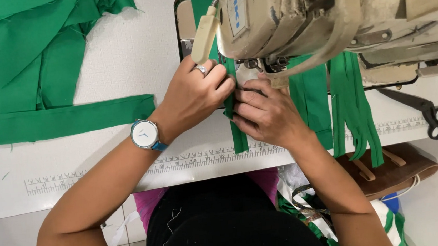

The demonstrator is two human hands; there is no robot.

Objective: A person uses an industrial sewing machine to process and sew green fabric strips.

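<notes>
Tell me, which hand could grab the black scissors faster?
Probably the right hand. The black scissors lie on the white table on its side, past the sewing machine. The left hand pinches the green strip on the far side from them.

A sewing workshop: a worn industrial sewing machine (325, 13) far right, cut green fabric (29, 65) piled left, tape-marked table (119, 68), scissors (423, 107) right.

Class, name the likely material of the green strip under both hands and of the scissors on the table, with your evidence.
Green strip: apparently woven cloth, matte; it folds softly and hangs limp. Scissors: probably metal, dark finish; thin rigid blades, looped handles.
</notes>
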